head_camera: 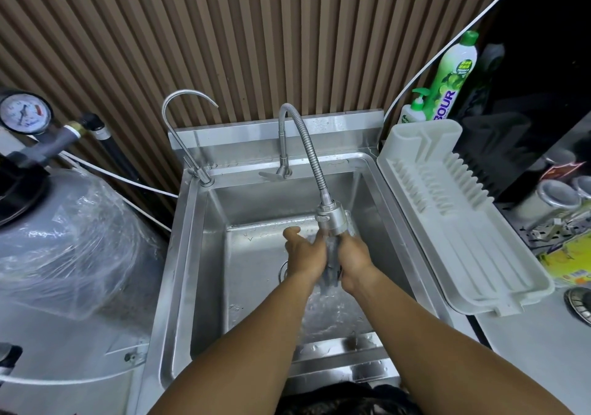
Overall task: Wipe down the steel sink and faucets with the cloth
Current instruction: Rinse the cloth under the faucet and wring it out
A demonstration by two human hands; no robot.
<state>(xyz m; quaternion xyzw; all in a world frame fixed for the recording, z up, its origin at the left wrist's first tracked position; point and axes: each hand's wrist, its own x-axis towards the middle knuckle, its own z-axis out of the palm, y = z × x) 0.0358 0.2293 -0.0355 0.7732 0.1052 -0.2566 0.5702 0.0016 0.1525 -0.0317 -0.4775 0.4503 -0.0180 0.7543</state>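
A steel sink [192,254] fills the middle of the view. Its flexible-hose faucet [307,146] arches from the back ledge, and the spray head [331,221] runs water straight down. Under that stream a dark grey cloth [332,261] is squeezed between both hands. My left hand [302,254] grips the cloth from the left, thumb raised. My right hand [353,256] grips it from the right. Water splashes on the basin floor below. A thin gooseneck faucet [182,133] stands at the sink's back left corner.
A white dish rack [463,216] lies right of the sink, with two green soap bottles [454,75] behind it. Steel cups [550,200] and a yellow packet [569,258] sit far right. A plastic-wrapped tank [70,248] with a pressure gauge [24,114] stands on the left.
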